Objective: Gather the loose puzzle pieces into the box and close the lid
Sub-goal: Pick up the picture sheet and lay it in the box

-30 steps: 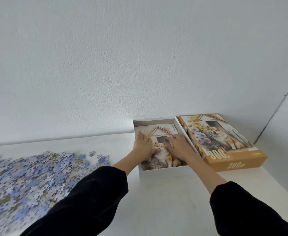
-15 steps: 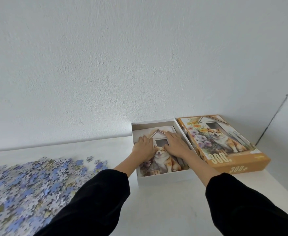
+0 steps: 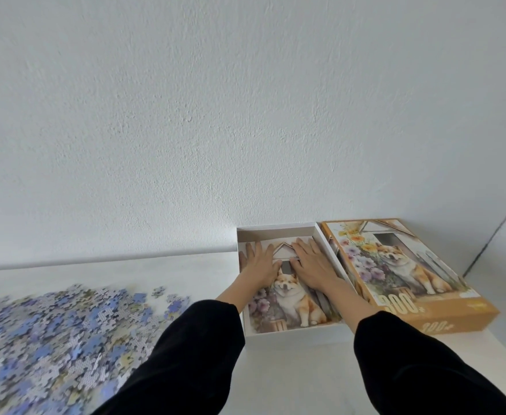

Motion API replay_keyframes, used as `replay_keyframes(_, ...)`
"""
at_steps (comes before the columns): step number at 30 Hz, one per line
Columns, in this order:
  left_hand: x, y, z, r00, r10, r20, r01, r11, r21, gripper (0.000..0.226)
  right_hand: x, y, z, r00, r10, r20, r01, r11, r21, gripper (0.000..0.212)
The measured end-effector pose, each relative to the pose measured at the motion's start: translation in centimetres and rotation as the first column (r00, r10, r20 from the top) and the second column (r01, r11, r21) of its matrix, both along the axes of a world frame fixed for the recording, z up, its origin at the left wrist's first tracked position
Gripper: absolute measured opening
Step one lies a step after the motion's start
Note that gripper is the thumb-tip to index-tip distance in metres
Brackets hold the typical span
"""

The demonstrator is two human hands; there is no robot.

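Note:
A white open box [image 3: 293, 336] sits against the wall on the white table, with a printed sheet showing a dog [image 3: 290, 301] lying flat inside it. My left hand [image 3: 259, 266] and my right hand [image 3: 311, 263] both rest flat on that sheet, fingers straight and pointing toward the wall. The orange lid [image 3: 407, 283] with the same dog picture lies right beside the box on its right. A large pile of loose blue and lilac puzzle pieces [image 3: 54, 333] spreads over the left of the table, well apart from the box.
A white wall [image 3: 245, 115] rises directly behind the box and lid. The white table [image 3: 290, 384] runs toward me between my black sleeves. A room corner stands at the far right behind the lid.
Both hands have slid farther into the box, toward the wall, staying flat on the sheet. The box, the lid and the pile have not moved.

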State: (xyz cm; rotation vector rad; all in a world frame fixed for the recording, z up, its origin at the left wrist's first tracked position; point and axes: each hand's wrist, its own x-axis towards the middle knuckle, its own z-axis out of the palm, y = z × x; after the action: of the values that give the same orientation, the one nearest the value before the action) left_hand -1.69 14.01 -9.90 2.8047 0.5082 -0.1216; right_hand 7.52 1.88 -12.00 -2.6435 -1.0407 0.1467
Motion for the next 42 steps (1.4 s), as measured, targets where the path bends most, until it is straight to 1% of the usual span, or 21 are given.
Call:
replay_keyframes(5, -0.4, 0.0, 0.4, 0.999, -0.032, -0.016, 0.034, 0.993, 0.11, 0.055, 0.4, 0.3, 0.3, 0.999, 0.021, 0.027, -0.02, 1.0, -0.012, 0.049)
replay_keyframes(7, -0.6, -0.2, 1.0, 0.995, -0.071, -0.065, 0.082, 0.978, 0.193, 0.055, 0.2, 0.2, 1.1, 1.0, 0.03, 0.003, -0.03, 0.999, -0.022, 0.049)
replay_keyframes(10, -1.3, -0.1, 2.6, 0.972, -0.14, -0.187, 0.193, 0.933, 0.304, 0.061, -0.3, -0.5, 2.7, 0.996, 0.057, -0.065, -0.062, 0.995, -0.073, 0.055)
replay_keyframes(12, -2.2, 0.3, 3.7, 0.944, -0.191, -0.268, 0.272, 0.911, 0.311, 0.069, -1.0, -1.4, 3.8, 0.991, 0.081, -0.11, -0.096, 0.986, -0.139, 0.06)
replay_keyframes(15, -4.0, 0.8, 4.5, 0.871, -0.291, -0.396, 0.414, 0.868, 0.273, 0.08, -2.8, -3.1, 4.9, 0.975, 0.119, -0.187, -0.159, 0.963, -0.217, 0.071)
replay_keyframes(17, -5.0, 0.6, 4.4, 0.836, -0.303, -0.458, 0.446, 0.861, 0.243, 0.085, -4.2, -4.3, 5.5, 0.964, 0.123, -0.237, -0.179, 0.956, -0.232, 0.078)
replay_keyframes(19, -5.7, 0.0, 4.3, 0.814, -0.318, -0.486, 0.472, 0.849, 0.236, 0.094, -5.4, -5.3, 5.7, 0.961, 0.116, -0.252, -0.181, 0.951, -0.252, 0.083)
replay_keyframes(21, -6.1, -0.7, 4.2, 0.807, -0.33, -0.491, 0.498, 0.826, 0.263, 0.096, -6.4, -5.9, 5.7, 0.97, 0.111, -0.218, -0.173, 0.94, -0.294, 0.081)
replay_keyframes(25, -6.8, -1.2, 4.1, 0.834, -0.343, -0.433, 0.496, 0.808, 0.317, 0.085, -7.7, -6.4, 5.4, 0.983, 0.097, -0.159, -0.141, 0.945, -0.295, 0.07)
replay_keyframes(27, -7.1, -1.1, 4.1, 0.861, -0.366, -0.353, 0.479, 0.817, 0.321, 0.076, -8.0, -6.7, 5.5, 0.981, 0.083, -0.178, -0.124, 0.964, -0.234, 0.065)
replay_keyframes(31, -7.7, -0.7, 3.7, 0.917, -0.383, -0.115, 0.4, 0.864, 0.305, 0.062, -8.6, -7.0, 5.6, 0.972, 0.011, -0.236, -0.032, 0.996, -0.083, 0.05)
replay_keyframes(33, -7.9, -0.7, 3.5, 0.925, -0.371, -0.078, 0.376, 0.871, 0.317, 0.059, -8.8, -7.0, 5.5, 0.969, -0.023, -0.244, 0.007, 0.998, -0.068, 0.048)
replay_keyframes(36, -7.8, -1.5, 3.4, 0.938, -0.333, -0.095, 0.345, 0.885, 0.312, 0.064, -9.1, -6.9, 5.6, 0.98, -0.041, -0.197, 0.014, 0.99, -0.137, 0.05)
replay_keyframes(40, -7.7, -2.5, 3.6, 0.913, -0.312, -0.261, 0.387, 0.864, 0.322, 0.07, -9.4, -6.5, 5.9, 0.98, -0.074, -0.184, 0.031, 0.973, -0.228, 0.056)
replay_keyframes(42, -7.7, -2.4, 3.5, 0.923, -0.294, -0.25, 0.369, 0.862, 0.349, 0.073, -9.4, -6.3, 5.9, 0.983, -0.091, -0.161, 0.05, 0.969, -0.242, 0.055)
